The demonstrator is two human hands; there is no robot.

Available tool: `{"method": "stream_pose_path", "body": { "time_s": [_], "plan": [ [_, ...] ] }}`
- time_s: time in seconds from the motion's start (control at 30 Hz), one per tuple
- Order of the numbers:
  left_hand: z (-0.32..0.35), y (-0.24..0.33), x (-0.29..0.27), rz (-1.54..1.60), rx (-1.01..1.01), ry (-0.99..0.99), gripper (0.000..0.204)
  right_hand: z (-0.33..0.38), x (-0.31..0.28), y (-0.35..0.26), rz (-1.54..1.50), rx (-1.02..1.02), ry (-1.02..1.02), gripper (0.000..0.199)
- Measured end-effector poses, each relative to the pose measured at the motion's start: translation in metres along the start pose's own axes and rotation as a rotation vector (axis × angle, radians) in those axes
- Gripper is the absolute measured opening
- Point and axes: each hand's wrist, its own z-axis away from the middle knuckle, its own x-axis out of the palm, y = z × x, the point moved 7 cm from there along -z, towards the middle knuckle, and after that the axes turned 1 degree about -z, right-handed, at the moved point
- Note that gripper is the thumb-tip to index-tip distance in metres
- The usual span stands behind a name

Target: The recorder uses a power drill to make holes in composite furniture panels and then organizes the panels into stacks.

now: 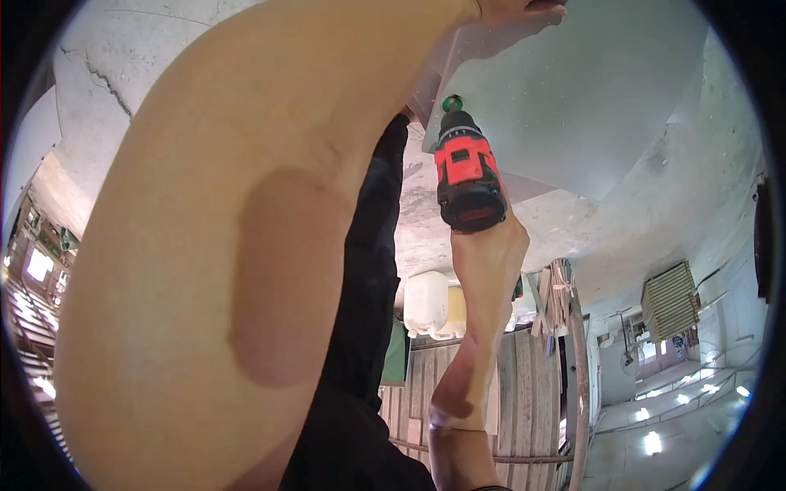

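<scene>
A red and black cordless drill (468, 168) is in my right hand (509, 227), which is closed around its grip below the body. The drill's black chuck points away from me and carries a green round piece (452, 103), which meets a smooth grey-green sheet (573, 98) near its left edge. I cannot tell whether the round piece has gone into the sheet. My left forearm crosses the foreground, very close. At the top edge, my left hand (520, 15) lies over the sheet with fingers stretched out, partly cut off by the frame.
Pale, stained concrete (639, 217) surrounds the sheet. White plastic jugs (427, 301) stand near ribbed metal panels (528, 385). A tied bundle of strips (562, 286) leans by a rusty pole (580, 385). A slatted crate-like object (670, 301) is at the right. Black cloth (372, 237) shows beside my left arm.
</scene>
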Motion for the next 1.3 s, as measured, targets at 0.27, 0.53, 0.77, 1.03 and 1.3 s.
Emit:
{"method": "stream_pose_path", "body": {
  "time_s": [0.27, 0.53, 0.77, 1.03, 1.3],
  "plan": [
    [0.0, 0.001, -0.001, 0.015, 0.032, 0.037, 0.05, -0.003, 0.004, 0.016, 0.017, 0.049, 0.003, 0.025],
    [-0.001, 0.001, 0.0, 0.01, 0.022, -0.005, 0.047, -0.005, 0.006, 0.018, 0.031, 0.026, -0.007, 0.024],
    [-0.001, 0.001, 0.0, -0.01, 0.053, 0.114, 0.047, -0.001, 0.005, 0.021, 0.083, 0.065, 0.01, 0.021],
    [-0.001, 0.0, 0.002, 0.022, 0.057, 0.085, 0.048, 0.001, 0.002, 0.018, 0.006, 0.017, 0.062, 0.02],
    [-0.001, 0.0, 0.0, -0.005, 0.052, 0.076, 0.047, 0.005, 0.004, 0.017, -0.023, 0.232, -0.052, 0.031]
  ]
}}
